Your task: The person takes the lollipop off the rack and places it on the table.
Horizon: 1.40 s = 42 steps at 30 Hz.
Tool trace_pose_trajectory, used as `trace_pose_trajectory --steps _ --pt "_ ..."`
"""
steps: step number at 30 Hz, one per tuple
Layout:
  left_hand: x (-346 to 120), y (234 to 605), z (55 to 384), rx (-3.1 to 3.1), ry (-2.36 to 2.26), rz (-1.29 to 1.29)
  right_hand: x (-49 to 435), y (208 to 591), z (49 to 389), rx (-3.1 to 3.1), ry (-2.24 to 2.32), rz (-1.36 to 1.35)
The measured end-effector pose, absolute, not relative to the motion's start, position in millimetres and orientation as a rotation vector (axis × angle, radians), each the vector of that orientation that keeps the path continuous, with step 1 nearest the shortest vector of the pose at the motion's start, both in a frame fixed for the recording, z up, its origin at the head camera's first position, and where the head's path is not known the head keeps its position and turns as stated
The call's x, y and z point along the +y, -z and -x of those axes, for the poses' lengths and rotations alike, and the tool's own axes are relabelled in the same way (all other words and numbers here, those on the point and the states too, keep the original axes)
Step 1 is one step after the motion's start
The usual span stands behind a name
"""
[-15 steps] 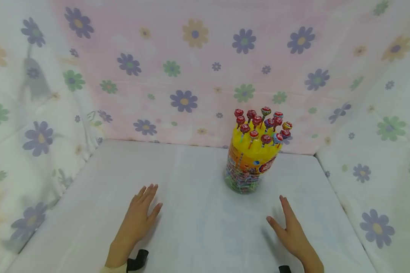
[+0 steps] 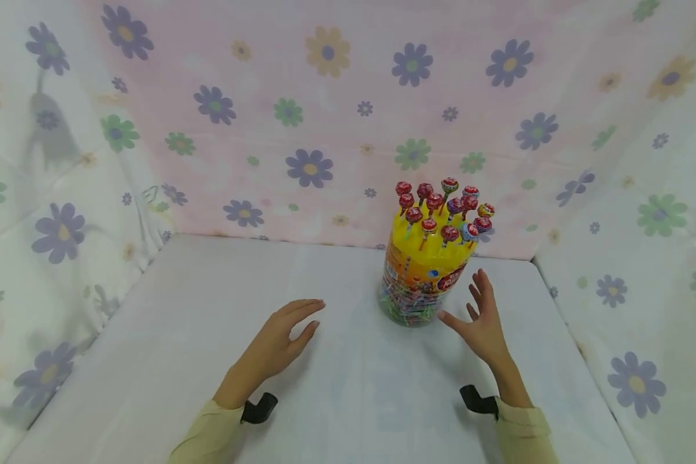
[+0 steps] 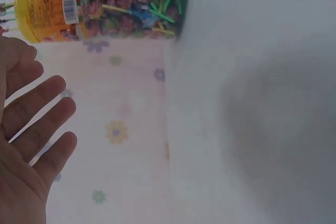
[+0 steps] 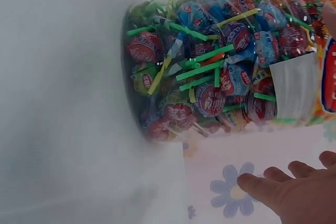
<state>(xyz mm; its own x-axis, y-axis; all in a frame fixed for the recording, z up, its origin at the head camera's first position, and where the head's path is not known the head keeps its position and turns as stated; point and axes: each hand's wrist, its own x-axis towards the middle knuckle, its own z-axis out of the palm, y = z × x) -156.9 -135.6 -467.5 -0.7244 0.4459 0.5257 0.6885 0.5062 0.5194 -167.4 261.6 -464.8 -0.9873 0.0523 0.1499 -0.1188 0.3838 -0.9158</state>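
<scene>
A clear plastic jar (image 2: pixel 408 293) full of wrapped lollipops stands on the white table, right of the middle. Its yellow lid (image 2: pixel 432 248) has several lollipops (image 2: pixel 449 233) stuck upright in it. My right hand (image 2: pixel 484 325) is close by the jar's right side, thumb and fingers spread apart and holding nothing. In the right wrist view its fingers (image 4: pixel 262 187) lie beside the jar, over the flowered cloth. My left hand (image 2: pixel 281 338) is over the table, left of the jar and apart from it, fingers extended and the palm bare in the left wrist view.
White cloth covers the table (image 2: pixel 348 386). A pink flowered curtain (image 2: pixel 255 148) hangs along the back edge, and pale flowered sheets (image 2: pixel 644 270) close off both sides. A black wrist mount (image 2: pixel 259 408) sits at the left sleeve, another (image 2: pixel 478 401) at the right.
Both hands have moved forward toward the jar, the left one also to the right and turned inward. The right hand has come up beside the jar. The jar stands in the same place.
</scene>
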Motion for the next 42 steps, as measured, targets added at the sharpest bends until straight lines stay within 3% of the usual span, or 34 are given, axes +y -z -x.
trace_pose_trajectory --steps 5,11,21,30,42 --pt "-110.7 446.0 180.9 -2.314 1.293 0.972 251.3 457.1 191.4 -2.409 -1.689 -0.127" --pt "-77.0 416.9 214.7 -2.223 1.677 0.913 236.7 432.7 191.7 -2.301 -1.743 -0.208" --pt "-35.8 386.0 276.9 -2.028 1.917 0.836 240.7 436.4 195.2 -2.301 -1.783 -0.180" --pt "-2.0 369.1 301.8 -1.877 1.972 0.807 242.9 430.6 195.5 -2.374 -1.767 -0.155" --pt "16.1 360.4 309.8 -1.927 1.924 0.843 245.5 430.0 200.2 -2.377 -1.776 -0.156"
